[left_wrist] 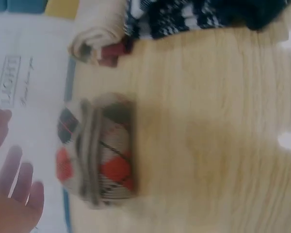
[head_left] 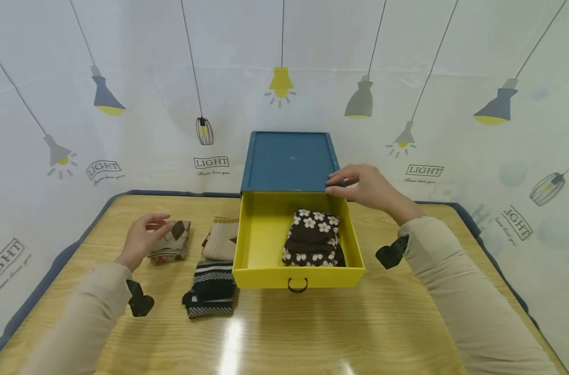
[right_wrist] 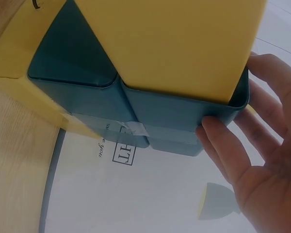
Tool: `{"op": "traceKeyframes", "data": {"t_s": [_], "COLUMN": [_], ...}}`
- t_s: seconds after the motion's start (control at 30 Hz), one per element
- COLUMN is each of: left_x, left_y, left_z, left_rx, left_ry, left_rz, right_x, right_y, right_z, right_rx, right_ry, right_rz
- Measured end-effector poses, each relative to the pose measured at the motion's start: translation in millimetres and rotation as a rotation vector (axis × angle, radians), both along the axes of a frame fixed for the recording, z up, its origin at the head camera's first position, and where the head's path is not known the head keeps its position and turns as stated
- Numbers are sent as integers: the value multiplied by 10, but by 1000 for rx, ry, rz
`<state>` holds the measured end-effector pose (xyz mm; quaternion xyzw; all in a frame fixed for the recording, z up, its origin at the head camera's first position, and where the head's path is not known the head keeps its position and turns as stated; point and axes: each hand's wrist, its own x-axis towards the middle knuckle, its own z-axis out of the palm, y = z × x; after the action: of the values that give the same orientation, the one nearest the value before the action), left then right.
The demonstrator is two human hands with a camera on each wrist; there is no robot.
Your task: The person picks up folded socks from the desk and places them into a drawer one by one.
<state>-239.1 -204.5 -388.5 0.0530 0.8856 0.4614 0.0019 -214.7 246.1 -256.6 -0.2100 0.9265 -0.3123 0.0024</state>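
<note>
In the head view, the argyle socks [head_left: 177, 242] lie on the table [head_left: 289, 333], left of the cream socks [head_left: 221, 242]; the striped socks [head_left: 211, 289] lie nearer the person. The drawer [head_left: 261, 224] stands pulled out, the flower socks [head_left: 312, 237] inside. A good pick-up here probably calls for a broad pinch across the argyle socks, keeping the folds together. The left hand [head_left: 141, 234] hangs beside them, fingers loosely bent and holding nothing, pointing inward.

In the left wrist view, those fingers are spread and apart from the roll, so they would likely need to come closer.

In the right wrist view, the right hand [right_wrist: 269, 145] curls round a corner of the case [right_wrist: 184, 114], digits on two sides; a light, steady hold should suffice.
</note>
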Motion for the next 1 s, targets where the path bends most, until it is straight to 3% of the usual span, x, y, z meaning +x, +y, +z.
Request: {"op": "traceKeyframes", "data": {"t_s": [0.13, 0.23, 0.4, 0.67, 1.0], "left_x": [20, 34, 43, 40, -4], "left_y": [-91, -152, -222, -310, -310], "left_z": [-166, -242, -329, -470, -512], "left_rx": [18, 29, 36, 55, 25], "left_ry": [22, -2, -53, -169, -189], "left_rz": [96, 148, 176, 127, 78], "right_x": [-5, -13, -13, -13, 17], "right_y": [-13, -21, -29, -27, -4], "right_z": [-3, -8, -5, -7, 21], "right_rx": [-2, -8, -12, -16, -8], "right_ry": [-7, -12, -15, -20, -29], "right_rz": [4, 4, 2, -6, -28]}}
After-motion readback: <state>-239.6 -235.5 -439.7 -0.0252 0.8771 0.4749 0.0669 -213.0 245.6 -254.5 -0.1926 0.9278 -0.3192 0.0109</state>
